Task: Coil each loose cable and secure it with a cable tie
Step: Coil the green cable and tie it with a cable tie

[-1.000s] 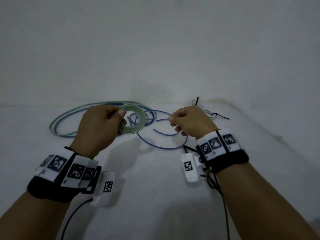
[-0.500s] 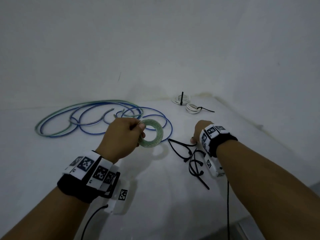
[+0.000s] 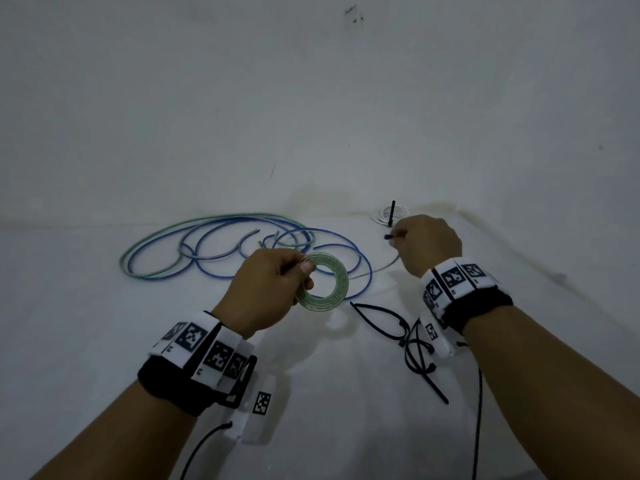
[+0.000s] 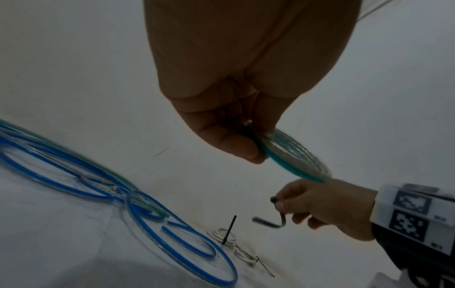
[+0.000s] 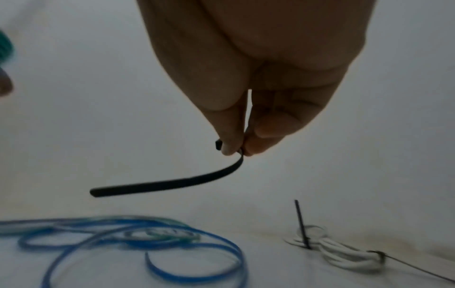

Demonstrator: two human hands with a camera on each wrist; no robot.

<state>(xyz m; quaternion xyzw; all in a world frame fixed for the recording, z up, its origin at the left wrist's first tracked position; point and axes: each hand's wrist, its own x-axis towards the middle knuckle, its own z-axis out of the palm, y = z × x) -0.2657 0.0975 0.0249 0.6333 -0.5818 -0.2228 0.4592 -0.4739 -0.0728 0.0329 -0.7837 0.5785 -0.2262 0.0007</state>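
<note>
Blue and green loose cables (image 3: 214, 247) sprawl in loops on the white worktop (image 3: 104, 341) at left. Centre, the left hand (image 3: 266, 289) pinches a flat coil of clear greenish cable (image 3: 329, 285), held above the worktop. Right, the right hand (image 3: 427, 244) pinches a black cable tie (image 5: 167, 183), its tail curving free.

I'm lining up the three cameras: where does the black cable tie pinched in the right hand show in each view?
Head: the black cable tie juts left from the right hand, right of centre.
Left wrist: lower right, curling below that hand.
Right wrist: centre, curving left from the fingertips.
Shared landmark: the tied white coil with its upright tie tail.
</note>
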